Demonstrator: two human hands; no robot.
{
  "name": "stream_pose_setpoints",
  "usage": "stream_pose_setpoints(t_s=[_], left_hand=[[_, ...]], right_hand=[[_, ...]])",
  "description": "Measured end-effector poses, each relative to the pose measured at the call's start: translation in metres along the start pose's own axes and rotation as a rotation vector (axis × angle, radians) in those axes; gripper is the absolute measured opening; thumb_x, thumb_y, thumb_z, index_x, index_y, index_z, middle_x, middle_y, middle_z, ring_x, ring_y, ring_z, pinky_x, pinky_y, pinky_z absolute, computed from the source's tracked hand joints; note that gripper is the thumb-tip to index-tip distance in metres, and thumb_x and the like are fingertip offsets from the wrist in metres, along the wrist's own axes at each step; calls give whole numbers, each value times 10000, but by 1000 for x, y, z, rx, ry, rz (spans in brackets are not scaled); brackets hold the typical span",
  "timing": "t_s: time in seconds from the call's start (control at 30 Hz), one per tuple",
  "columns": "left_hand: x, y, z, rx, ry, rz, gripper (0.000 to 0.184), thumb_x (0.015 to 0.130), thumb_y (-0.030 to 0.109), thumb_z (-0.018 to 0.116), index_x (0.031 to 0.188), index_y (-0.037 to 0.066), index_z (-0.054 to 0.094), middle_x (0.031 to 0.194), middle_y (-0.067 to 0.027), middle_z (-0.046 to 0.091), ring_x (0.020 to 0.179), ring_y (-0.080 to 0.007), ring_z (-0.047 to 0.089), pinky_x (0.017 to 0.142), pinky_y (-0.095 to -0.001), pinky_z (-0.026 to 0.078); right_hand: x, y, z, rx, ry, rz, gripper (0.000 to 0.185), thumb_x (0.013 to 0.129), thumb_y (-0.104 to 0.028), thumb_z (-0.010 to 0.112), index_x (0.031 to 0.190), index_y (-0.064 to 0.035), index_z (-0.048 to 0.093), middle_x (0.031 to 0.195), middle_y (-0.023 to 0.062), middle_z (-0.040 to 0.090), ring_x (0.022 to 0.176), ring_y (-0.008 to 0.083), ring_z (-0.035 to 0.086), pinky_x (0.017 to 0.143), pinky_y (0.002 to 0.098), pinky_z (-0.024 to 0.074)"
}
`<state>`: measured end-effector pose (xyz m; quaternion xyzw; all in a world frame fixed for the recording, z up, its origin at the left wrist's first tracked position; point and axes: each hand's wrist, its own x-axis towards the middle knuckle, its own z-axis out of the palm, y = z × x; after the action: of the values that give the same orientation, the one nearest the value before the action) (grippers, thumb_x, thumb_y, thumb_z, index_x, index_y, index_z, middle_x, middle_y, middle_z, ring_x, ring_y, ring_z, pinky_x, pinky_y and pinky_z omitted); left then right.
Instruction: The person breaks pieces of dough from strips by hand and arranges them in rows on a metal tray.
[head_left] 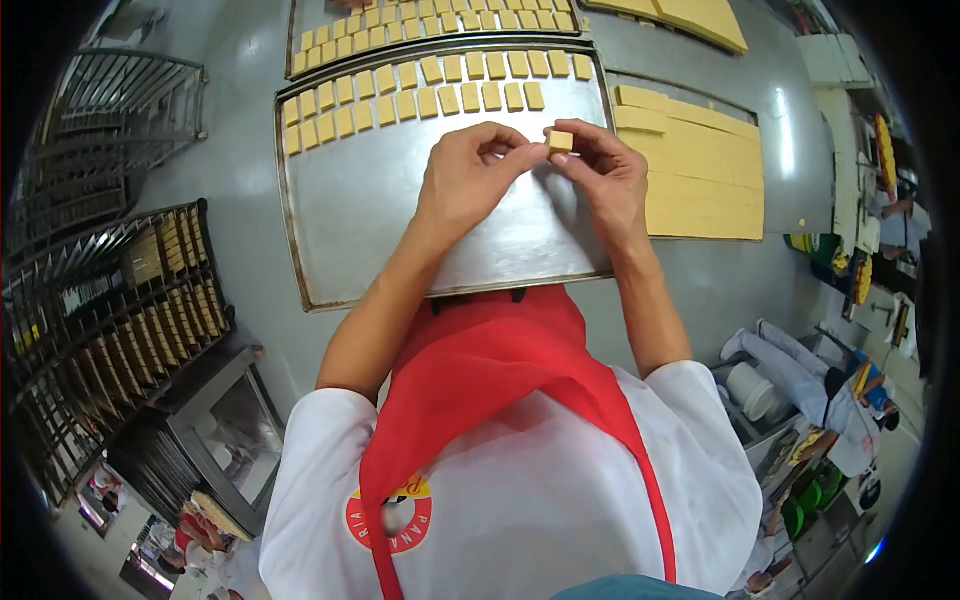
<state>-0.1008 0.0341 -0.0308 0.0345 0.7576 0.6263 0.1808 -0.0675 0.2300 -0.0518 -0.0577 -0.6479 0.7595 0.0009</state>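
Over the right part of a metal tray (380, 230), my right hand (612, 180) pinches a small yellow dough piece (561, 141) between thumb and fingers. My left hand (470, 172) is beside it, thumb and fingertips pressed together close to the piece; whether they hold anything is too small to tell. Two rows of yellow rectangular pieces (386, 110) lie along the tray's far side. To the right of the tray, a cut yellow dough sheet (700, 180) lies on another tray, with loose strips (641, 119) on top at its left edge.
Another tray of pieces (430, 28) lies beyond, with fingers of another person at its far edge. More dough sheet (700, 18) sits at the far right. Racks (130, 330) of loaded trays stand at left. People in white (850, 420) are at the right and lower left.
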Motion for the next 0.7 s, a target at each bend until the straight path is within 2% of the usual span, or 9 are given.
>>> stream_pose_setpoints(t_s=[0.03,0.13,0.2,0.33,0.4,0.47,0.53,0.7], left_hand=[[8,-1,6,-142,-46,-5,269,927,187,825,1057,-37,754,844,-52,732,703,-89,610,628,-231,467],[24,2,17,-301,-138,-134,275,914,181,837,1061,-36,754,850,-52,732,697,-99,608,629,-234,468],[28,6,22,-344,-148,-125,257,907,171,843,1041,-33,761,848,-52,729,694,-97,601,631,-232,467],[35,0,30,-241,-123,-119,234,917,160,828,1020,-44,776,832,-46,725,699,-96,600,633,-237,469],[37,-3,34,-187,-110,-93,225,926,159,817,1014,-45,782,819,-41,720,697,-93,596,633,-241,469],[39,-1,36,22,-51,68,303,915,245,758,1013,-37,809,767,-109,757,655,-136,640,640,-299,517],[41,6,37,92,-35,57,313,912,256,744,1017,-31,811,772,-126,758,653,-151,645,652,-314,525],[51,15,38,169,-24,34,314,904,259,720,1023,-15,815,775,-155,757,646,-202,661,663,-343,533]], right_hand=[[0,0,-2,5,3,3,369,908,92,733,1271,25,714,1165,117,760,1008,158,729,887,284,604],[3,2,-11,-45,-23,-74,338,900,94,742,1230,23,734,1177,102,757,1018,159,727,901,288,606],[6,4,-17,-45,-2,-123,310,895,104,736,1196,31,744,1174,90,756,1006,165,730,915,288,605],[10,3,-27,-81,-24,-116,327,875,121,727,1182,12,756,1186,87,733,1066,176,718,924,289,604],[13,7,-27,-123,0,-210,371,843,138,719,1174,-23,768,1208,79,690,1114,173,691,924,279,603],[18,8,-34,-189,-16,-193,375,831,134,725,1163,-33,773,1220,77,669,1122,173,680,924,276,601],[21,7,-38,-257,-29,-177,379,818,131,731,1153,-42,777,1232,75,647,1131,173,669,925,273,598],[32,4,-40,-123,-24,-149,314,824,91,754,1115,-26,773,1194,57,662,1071,164,674,896,290,588]])
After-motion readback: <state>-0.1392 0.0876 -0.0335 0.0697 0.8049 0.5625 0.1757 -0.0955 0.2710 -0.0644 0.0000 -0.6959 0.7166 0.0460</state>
